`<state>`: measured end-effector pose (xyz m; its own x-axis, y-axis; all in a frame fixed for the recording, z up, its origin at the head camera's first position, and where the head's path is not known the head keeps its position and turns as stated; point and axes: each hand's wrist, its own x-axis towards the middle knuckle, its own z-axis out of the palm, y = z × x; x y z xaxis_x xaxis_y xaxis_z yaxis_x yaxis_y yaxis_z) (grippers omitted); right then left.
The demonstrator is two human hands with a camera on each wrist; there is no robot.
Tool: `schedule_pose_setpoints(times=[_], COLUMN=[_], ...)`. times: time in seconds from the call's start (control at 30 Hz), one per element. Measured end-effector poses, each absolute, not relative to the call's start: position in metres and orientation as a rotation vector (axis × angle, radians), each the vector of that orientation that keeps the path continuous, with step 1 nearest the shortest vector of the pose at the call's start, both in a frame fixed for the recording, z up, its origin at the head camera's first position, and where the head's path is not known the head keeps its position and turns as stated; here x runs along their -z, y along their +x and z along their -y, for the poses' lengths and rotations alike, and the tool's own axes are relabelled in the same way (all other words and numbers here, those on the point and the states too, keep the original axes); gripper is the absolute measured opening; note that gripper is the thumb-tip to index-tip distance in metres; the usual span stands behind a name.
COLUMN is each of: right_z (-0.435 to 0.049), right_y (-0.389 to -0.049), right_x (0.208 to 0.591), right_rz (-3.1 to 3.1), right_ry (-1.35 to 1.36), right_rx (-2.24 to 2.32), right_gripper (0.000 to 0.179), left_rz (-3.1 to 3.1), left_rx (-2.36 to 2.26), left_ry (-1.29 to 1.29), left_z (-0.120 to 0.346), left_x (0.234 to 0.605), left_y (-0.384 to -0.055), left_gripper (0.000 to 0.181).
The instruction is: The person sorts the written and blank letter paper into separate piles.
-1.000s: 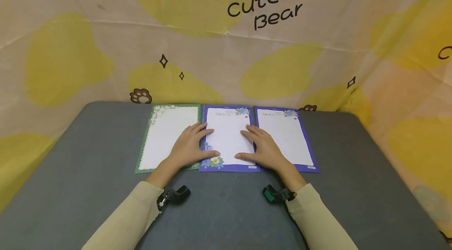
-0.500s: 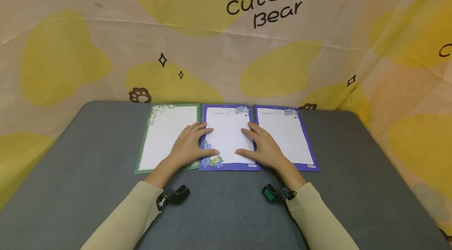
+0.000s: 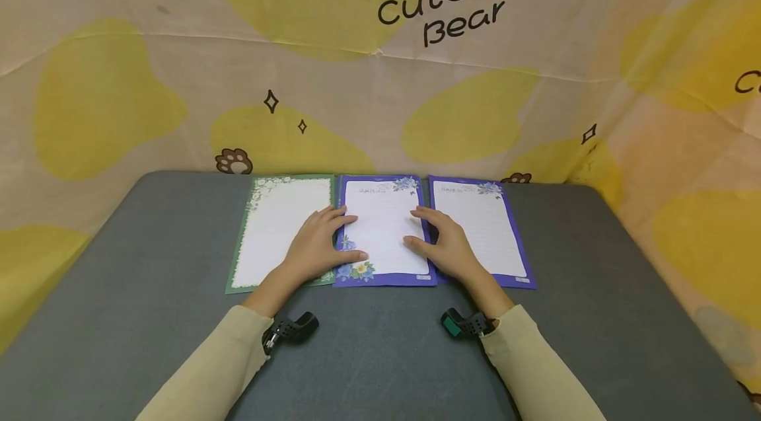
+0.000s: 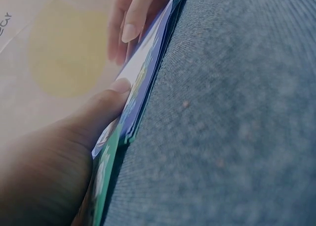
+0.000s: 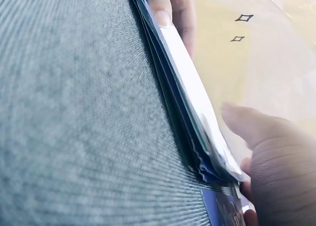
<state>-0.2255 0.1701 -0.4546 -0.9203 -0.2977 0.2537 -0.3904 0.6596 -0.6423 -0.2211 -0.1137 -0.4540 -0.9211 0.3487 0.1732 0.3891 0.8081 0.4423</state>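
In the head view, a stack of purple-bordered letter paper [image 3: 383, 236] with blue flowers lies between my hands. My left hand [image 3: 315, 246] rests across its left edge and the neighbouring green-bordered sheet [image 3: 267, 229], its thumb extended onto the stack. At the stack's right edge is my right hand [image 3: 448, 246], fingers loosely bent, over part of another purple-bordered sheet [image 3: 481, 236]. The right wrist view shows that hand's thumb [image 5: 252, 124] raised clear of the paper. Several layers show along the stack's near edge [image 5: 170, 95], slightly fanned and wavy at the corner.
The papers lie side by side near the far edge of a grey table [image 3: 380, 355]. Behind it hangs a cream cloth [image 3: 333, 84] with yellow patches and "Cute Bear" lettering. Dark bands [image 3: 470, 325] with devices sit on both wrists.
My right thumb has lifted off the stack and moved up and right, and the right fingers have shifted slightly. My left hand stays nearly still. The head view has drifted a little.
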Motion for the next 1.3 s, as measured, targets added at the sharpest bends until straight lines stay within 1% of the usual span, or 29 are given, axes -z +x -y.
schedule_pose_setpoints(times=[0.23,0.5,0.83,1.07,1.2,1.3], right_z=[-0.1715,-0.1716,-0.1702,-0.1707,-0.1706,-0.1706], right_y=[-0.2263,-0.2267,-0.2267,-0.2261,-0.2245,-0.224], right_x=[0.4541,0.4548,0.4549,0.4555,0.4547,0.4542], right_rz=[2.688,2.667,2.663,2.601,2.537,2.511], right_ry=[0.459,0.407,0.329,0.342,0.292,0.258], right_rx=[-1.213,-1.216,-1.202,-1.23,-1.315,-1.369], right_gripper=[0.046,0.043,0.04,0.039,0.04,0.038], left_rz=[2.905,2.908,2.847,2.818,2.782,2.753], left_rx=[0.76,0.825,0.872,0.871,0.932,0.973], left_ry=[-0.587,-0.549,-0.57,-0.562,-0.534,-0.527], left_z=[0.1145,0.1145,0.1155,0.1157,0.115,0.1144], left_x=[0.4547,0.4544,0.454,0.4542,0.4536,0.4539], left_y=[-0.2219,-0.2215,-0.2191,-0.219,-0.2187,-0.2188], left_gripper=[0.085,0.082,0.056,0.048,0.047,0.047])
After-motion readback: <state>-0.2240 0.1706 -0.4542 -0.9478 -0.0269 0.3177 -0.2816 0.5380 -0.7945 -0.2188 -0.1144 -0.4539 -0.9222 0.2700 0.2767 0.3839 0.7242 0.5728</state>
